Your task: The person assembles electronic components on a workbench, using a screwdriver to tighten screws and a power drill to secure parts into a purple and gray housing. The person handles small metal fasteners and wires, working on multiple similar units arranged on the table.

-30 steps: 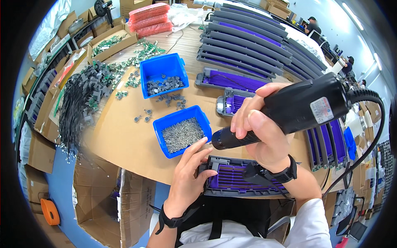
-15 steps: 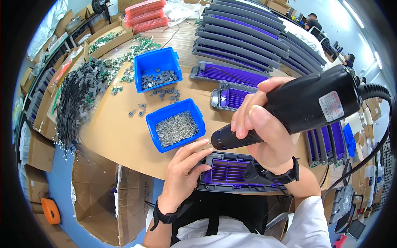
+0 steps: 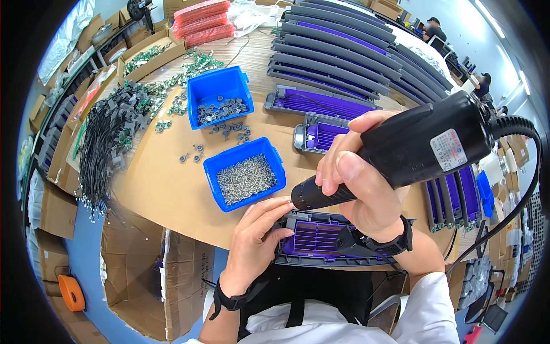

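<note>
One head view: I'm over the cardboard-topped table
Right hand: wrapped right round the black power driver
Left hand: fingertips at the driver's nose, pinching something or not, I can't tell
Purple-grilled panel: just below, by the left thumb

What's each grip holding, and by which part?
Right grip: a black corded electric screwdriver, around its front section. Left grip: I can't tell whether it holds anything.

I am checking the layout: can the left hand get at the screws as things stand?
Probably yes: the left hand is close to their open blue bin, and nothing covers the screws.
</note>
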Available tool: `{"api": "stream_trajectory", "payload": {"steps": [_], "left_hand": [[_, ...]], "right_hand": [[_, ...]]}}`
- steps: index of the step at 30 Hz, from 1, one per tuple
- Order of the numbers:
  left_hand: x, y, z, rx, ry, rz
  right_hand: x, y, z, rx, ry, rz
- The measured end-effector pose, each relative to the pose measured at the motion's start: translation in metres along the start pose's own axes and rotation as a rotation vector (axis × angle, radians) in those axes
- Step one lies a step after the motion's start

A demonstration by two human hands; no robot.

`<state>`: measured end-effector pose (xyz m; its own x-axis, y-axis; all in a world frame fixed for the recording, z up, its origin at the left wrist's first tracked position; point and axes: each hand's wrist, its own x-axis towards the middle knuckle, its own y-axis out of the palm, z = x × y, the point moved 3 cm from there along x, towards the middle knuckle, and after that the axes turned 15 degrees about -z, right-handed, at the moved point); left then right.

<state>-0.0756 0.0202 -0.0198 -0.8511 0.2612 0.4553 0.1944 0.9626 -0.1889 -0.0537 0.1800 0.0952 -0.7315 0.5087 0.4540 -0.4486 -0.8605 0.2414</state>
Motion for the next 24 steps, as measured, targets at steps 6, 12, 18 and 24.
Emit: {"api": "stream_trajectory", "payload": {"steps": [6, 12, 18, 24], "left_hand": [[-0.002, -0.001, 0.005, -0.007, -0.101, 0.007], [-0.001, 0.001, 0.009, -0.034, -0.113, 0.0], [0.0, 0.001, 0.008, -0.052, -0.172, 0.013], [0.0, 0.001, 0.009, -0.049, -0.156, -0.001]], "right_hand": [[0.0, -0.004, 0.02, -0.084, -0.037, 0.041], [-0.011, -0.013, 0.012, -0.15, -0.128, 0.165], [-0.014, -0.013, 0.007, -0.048, -0.103, 0.157], [-0.012, -0.01, 0.01, -0.245, -0.284, 0.281]]}}
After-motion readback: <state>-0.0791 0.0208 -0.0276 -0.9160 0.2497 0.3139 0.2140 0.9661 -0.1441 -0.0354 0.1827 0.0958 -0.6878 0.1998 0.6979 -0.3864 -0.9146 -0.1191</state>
